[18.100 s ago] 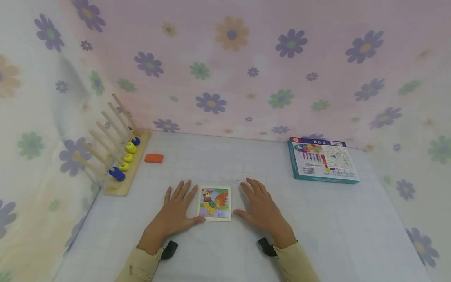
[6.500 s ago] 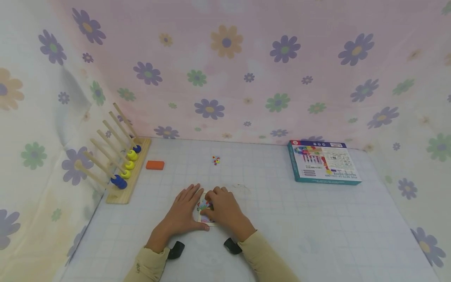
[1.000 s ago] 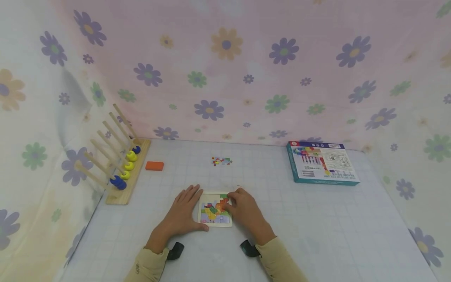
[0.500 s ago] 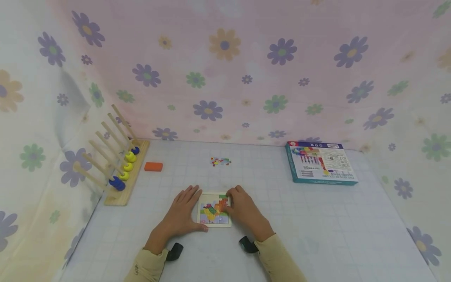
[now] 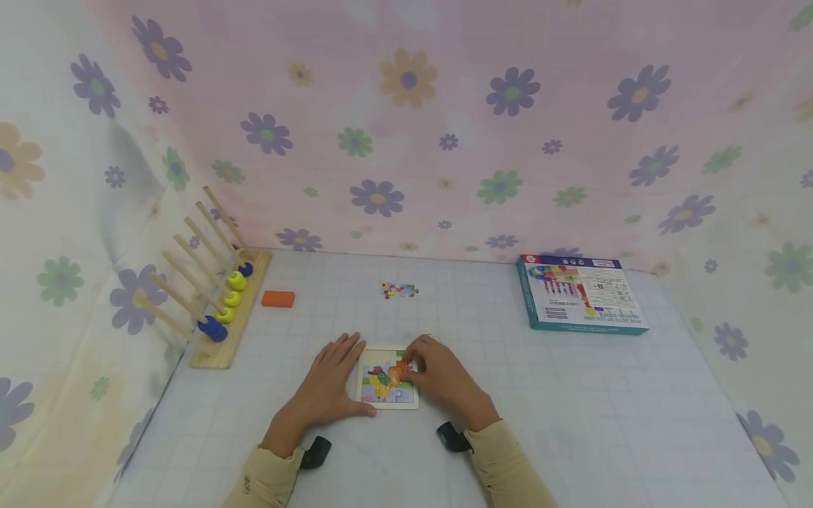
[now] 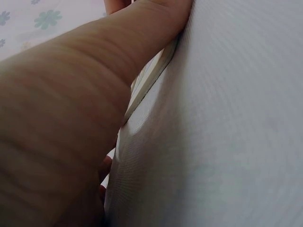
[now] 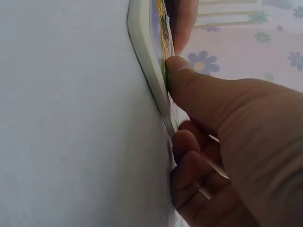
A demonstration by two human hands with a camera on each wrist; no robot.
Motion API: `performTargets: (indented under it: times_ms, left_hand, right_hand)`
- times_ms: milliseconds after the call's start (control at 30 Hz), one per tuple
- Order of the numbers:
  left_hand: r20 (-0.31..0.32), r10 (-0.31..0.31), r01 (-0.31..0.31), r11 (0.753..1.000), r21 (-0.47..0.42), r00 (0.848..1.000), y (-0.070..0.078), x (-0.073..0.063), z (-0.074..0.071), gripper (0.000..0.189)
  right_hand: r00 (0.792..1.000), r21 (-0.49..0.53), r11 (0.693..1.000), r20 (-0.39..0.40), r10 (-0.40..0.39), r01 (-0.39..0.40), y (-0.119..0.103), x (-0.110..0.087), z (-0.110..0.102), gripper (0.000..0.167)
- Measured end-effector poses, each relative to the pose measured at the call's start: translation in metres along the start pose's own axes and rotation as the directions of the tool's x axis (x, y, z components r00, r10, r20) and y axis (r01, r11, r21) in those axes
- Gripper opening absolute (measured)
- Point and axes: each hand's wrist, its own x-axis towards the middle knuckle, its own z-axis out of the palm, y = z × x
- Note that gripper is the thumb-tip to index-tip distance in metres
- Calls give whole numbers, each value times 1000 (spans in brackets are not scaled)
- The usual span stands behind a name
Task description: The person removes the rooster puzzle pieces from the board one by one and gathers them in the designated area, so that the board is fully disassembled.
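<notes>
A small square rooster puzzle (image 5: pixel 384 384) lies in a pale wooden frame on the white cloth; bare wood shows along its upper left. My left hand (image 5: pixel 325 384) lies flat with straight fingers along the frame's left side, its thumb at the lower left corner. My right hand (image 5: pixel 444 372) bends over the right side, thumb and index finger pinching the orange tail piece (image 5: pixel 401 370). In the right wrist view the thumb (image 7: pixel 182 71) presses on the picture and the other fingers curl by the edge. Loose puzzle pieces (image 5: pixel 400 290) lie together behind the frame.
At the left stands a wooden peg rack (image 5: pixel 222 346) with blue and yellow beads on its pegs. An orange block (image 5: pixel 278 299) lies beside it. A flat toy box (image 5: pixel 581 294) rests at the back right. Flowered cloth (image 5: pixel 444 176) walls the back and sides.
Since the earliest frame, pieces from the puzzle's top left have moved to the cloth behind. Over the last second my right fingers shift slightly left on the tail piece; my left hand stays.
</notes>
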Motion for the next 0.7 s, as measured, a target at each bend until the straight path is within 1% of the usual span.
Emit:
performTargets:
  times_ms: [67,167,300,400,533,700]
  left_hand:
    - [1,0,0,1000,4,1000,0,0,0,124]
    - [1,1,-1,1000,6,1000,1,1,1,124]
    - [-1,-3,3,1000,4,1000,1,1,1,124]
    - [2,-7,7,1000,6,1000,1,1,1,124]
    - [10,-11,11,1000,10,1000,1,0,1,124]
    - [9,-18,18,1000,10,1000,2,0,-1,124]
  right_hand:
    - [1000,-8,1000,-12,10,-10,1,0,0,33]
    - [998,-40,998,-24,50,-51,0,-1,1,41]
    - [994,-84,990,-28,109,-111,-6,-2,0,42]
    - [989,-94,985,-28,145,-147,-11,-2,-1,40]
    - [986,-113,980,-17,163,-164,-18,-2,-3,41]
    - [988,-146,977,-7,154,-153,-25,0,-6,40]
